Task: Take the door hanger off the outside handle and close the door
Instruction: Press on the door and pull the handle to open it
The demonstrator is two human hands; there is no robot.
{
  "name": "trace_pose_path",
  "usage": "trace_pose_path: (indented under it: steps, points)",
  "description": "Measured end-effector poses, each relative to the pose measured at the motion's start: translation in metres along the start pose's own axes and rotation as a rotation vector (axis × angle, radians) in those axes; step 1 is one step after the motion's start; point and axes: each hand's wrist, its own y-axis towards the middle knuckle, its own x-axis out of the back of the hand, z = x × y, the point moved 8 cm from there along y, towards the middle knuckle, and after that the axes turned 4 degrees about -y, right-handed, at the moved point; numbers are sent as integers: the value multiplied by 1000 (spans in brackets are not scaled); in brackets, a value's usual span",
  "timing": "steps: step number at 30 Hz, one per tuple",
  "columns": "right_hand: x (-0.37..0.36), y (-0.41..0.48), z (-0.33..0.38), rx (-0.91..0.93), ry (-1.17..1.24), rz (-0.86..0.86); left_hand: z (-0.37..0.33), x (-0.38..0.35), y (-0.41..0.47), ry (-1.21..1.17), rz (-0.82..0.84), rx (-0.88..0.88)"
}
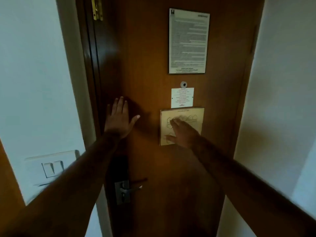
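**Both palms on the door, hanger out of sight**

The person faces the inner side of a brown wooden door [153, 57]. The left hand [119, 117] lies flat against the panel near the latch-side edge, fingers spread wide and holding nothing. The right hand [181, 132] is blurred but looks open too, empty, resting over a tan cardboard plan [196, 124] fixed at mid-door. Above that sit a small white notice [182, 97], a round metal peephole [183, 84] and a large framed printed sheet [189, 41]. Low on the latch side, the grey metal lever handle [127, 190] sits on its dark lock plate [119, 168].

The door hanger does not show anywhere; neither hand carries it, and the outside handle is hidden behind the door. Whether it is already off cannot be told.

The door itself looks heavy and stiff, so a flat push with 2 palms near the latch edge suits it. It seems shut or very nearly so; a firm press until the latch catches is probably all that remains.
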Motion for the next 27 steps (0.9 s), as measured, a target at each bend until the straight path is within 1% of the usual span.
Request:
trace_pose_path:
  steps: [2,5,8,9,13,16,18,21,24,27]
  points:
    - [-30,4,16,48,15,57,10,-23,-4,10,-7,21]
    - [-98,6,45,111,78,147,37,-75,-18,54,-36,40]
    - [-151,2,69,145,187,171,53,-98,-23,147,-181,1]
    - [-165,0,75,155,189,172,53,-101,-21,184,-236,-15]
    - [-244,-6,115,238,200,251,64,-126,-14,260,-367,-23]
    - [-285,-13,136,264,236,280,65,-132,-11,295,-497,-16]
    - [-311,-19,150,304,236,305,70,-138,-10,320,-543,-22]
    - [-336,-37,169,336,228,279,70,-140,-8,308,-577,-45]
    - [-344,-49,179,254,290,124,71,-140,-6,294,-591,-40]
    - [-354,-53,181,147,388,55,69,-140,-7,294,-604,-47]
